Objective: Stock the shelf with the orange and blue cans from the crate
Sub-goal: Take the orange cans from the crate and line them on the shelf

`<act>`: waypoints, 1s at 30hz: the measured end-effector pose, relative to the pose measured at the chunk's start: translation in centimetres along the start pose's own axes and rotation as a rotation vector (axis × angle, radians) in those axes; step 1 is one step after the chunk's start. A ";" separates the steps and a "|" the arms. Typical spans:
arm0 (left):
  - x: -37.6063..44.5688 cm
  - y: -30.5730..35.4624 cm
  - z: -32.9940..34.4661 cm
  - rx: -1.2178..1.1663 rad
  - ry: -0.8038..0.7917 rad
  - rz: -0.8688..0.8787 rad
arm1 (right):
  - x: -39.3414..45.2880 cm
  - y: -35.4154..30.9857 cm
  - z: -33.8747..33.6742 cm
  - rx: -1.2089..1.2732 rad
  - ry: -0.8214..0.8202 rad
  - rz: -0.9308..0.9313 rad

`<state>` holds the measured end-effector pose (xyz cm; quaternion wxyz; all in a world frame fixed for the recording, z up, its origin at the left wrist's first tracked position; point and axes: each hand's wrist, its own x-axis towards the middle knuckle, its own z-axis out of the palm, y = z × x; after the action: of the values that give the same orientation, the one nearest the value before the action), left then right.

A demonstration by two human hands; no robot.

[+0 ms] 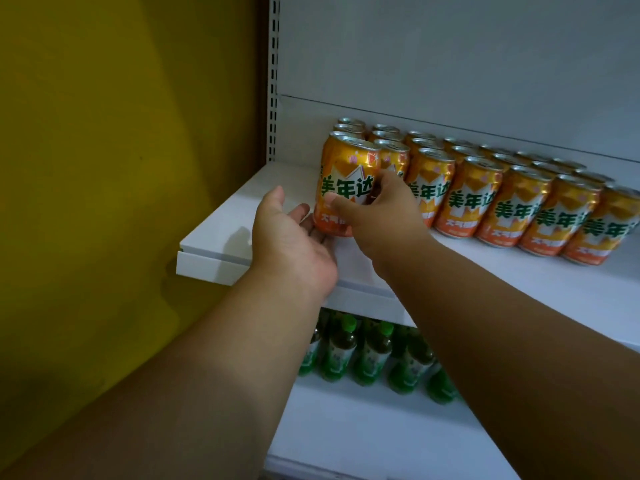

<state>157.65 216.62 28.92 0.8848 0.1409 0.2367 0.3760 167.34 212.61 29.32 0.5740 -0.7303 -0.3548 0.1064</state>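
Standing tilted on the white metal shelf (pixel 519 282), a shiny orange drink can (pixel 346 181) is gripped by the right hand (pixel 377 209), with the left hand (pixel 291 237) relaxed, fingers touching its base.

Orange cans (pixel 460 199) on the upper shelf (pixel 519 282): seven in the front row, further rows behind, total not countable. Green bottles (pixel 374 355) on the lower shelf (pixel 363 438): at least five visible, others hidden. Hands: two. Shelves: two
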 end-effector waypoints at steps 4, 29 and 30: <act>1.1 0.2 0.2 0.105 0.033 0.115 | 0.9 0.6 1.1 -0.055 0.011 -0.033; 1.7 -0.8 -0.4 0.592 0.035 0.355 | -0.2 0.2 2.2 -0.279 0.109 -0.044; 1.2 -1.1 -0.5 0.695 0.047 0.415 | -0.9 -0.1 1.8 -0.302 0.139 -0.076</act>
<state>158.70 216.78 27.65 0.6843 0.4676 0.3362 0.4472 165.64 213.46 28.57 0.4847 -0.7999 -0.3534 -0.0206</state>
